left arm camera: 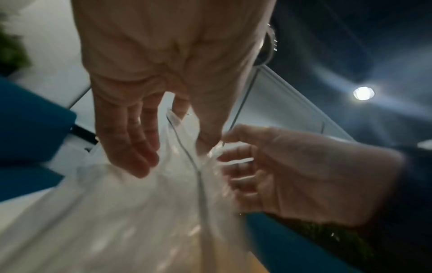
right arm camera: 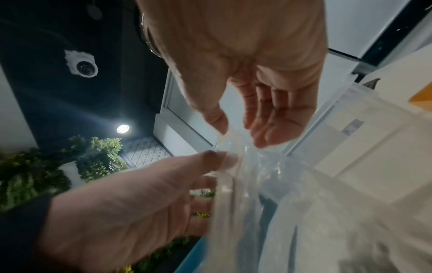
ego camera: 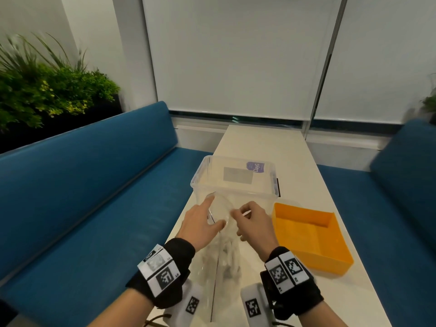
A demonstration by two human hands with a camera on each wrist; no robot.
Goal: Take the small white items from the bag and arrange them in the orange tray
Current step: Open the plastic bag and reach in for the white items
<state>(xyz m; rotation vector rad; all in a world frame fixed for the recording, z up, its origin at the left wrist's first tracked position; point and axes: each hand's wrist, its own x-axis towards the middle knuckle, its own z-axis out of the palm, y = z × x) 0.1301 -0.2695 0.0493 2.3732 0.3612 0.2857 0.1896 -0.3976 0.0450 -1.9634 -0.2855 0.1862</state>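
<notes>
Clear plastic bag [ego camera: 221,234] is held over the table's [ego camera: 271,142] near end, both hands pinching its mouth: left hand [ego camera: 200,225], right hand [ego camera: 253,223]. Orange tray [ego camera: 330,260] sits just right, near the edge; white bits inside the bag look blurry.

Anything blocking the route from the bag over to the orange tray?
Nothing visible. The clear plastic bag, pinched by the left hand and right hand, sits just left of the open orange plastic tray; the transparent lidded bin stands behind both.
</notes>
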